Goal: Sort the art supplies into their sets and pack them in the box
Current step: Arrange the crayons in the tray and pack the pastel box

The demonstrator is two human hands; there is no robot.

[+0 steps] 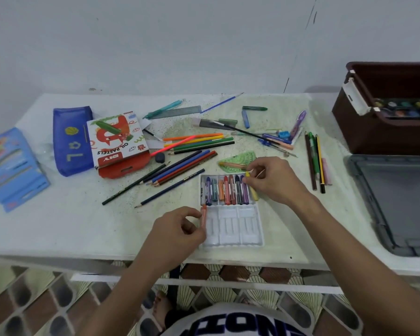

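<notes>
Tabletop: orange pastel (204,215) upright in left hand (180,229).

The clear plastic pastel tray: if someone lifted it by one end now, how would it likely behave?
The pastel tray looks thin and moulded, so it would probably flex. Only its far row holds oil pastels, so it would likely sag or tip that way. The round sticks might roll out.

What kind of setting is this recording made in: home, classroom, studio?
Probably a home, though not certain. A plain white table stands against a bare wall, over a patterned tiled floor. A brown storage box holds a paint set, and pencils and oil pastels lie scattered like household art supplies.
</notes>
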